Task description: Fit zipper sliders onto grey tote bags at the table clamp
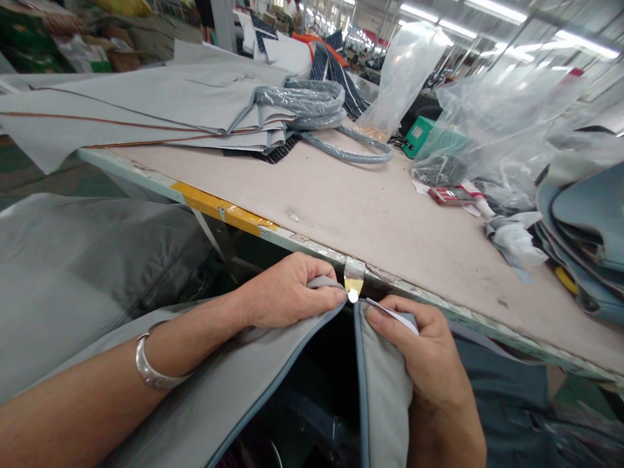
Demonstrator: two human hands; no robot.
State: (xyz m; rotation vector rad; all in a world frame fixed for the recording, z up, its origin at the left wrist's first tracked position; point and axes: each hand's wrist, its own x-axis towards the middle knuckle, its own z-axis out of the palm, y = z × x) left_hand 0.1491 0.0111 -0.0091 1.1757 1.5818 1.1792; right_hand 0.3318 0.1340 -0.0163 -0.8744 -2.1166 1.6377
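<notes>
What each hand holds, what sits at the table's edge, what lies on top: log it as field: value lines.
Left hand: pinching blue-edged gray fabric
Left wrist: silver-colored bracelet
Right hand: pinching a blue-edged gray strip and a white slip
Table edge: small tab between the hands
Table, far side: stacked gray panels, plastic-wrapped coil, green box
Unclear: whether both held edges belong to one piece

L forearm (92, 390): silver-col. metal bangle (147, 369) nr wrist, rounded band, shiny, w/ faint surface pattern, detail too small to read. L hand (287, 289) bare. R hand (431, 348) & R wrist (446, 419) likewise.
</notes>
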